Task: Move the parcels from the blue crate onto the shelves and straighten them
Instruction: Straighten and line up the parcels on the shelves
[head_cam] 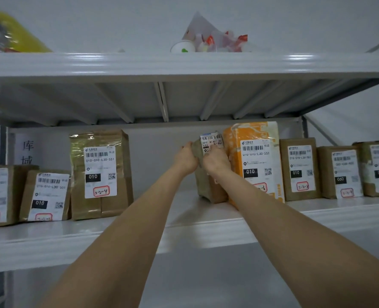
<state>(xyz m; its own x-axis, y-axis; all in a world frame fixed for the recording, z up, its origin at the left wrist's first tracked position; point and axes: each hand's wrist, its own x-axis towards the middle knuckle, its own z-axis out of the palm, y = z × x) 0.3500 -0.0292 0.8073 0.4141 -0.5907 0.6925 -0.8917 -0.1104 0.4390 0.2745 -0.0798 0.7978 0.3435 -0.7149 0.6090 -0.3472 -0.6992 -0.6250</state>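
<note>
Held parcel [209, 189], gripped by left hand [186, 160] and right hand [216, 162]: label starts "501E", the rest blurred.
Orange parcel [256, 152], just right of the right hand: "010-010-L30-551"; black box "010".
Brown parcel [299, 168], further right: same code, "010".
Smaller brown parcel [340, 174], beyond it: "060".
Tall brown parcel [99, 174], left of the left hand: "010-010-L30-551", "010", handwritten "3-2-4".
Wall sheet [27, 152], far left: "库", "域".

Left hand [185, 160] and right hand [216, 162] around upright brown parcel [209, 192] on shelf [162, 211], against orange parcel [256, 161]
</note>
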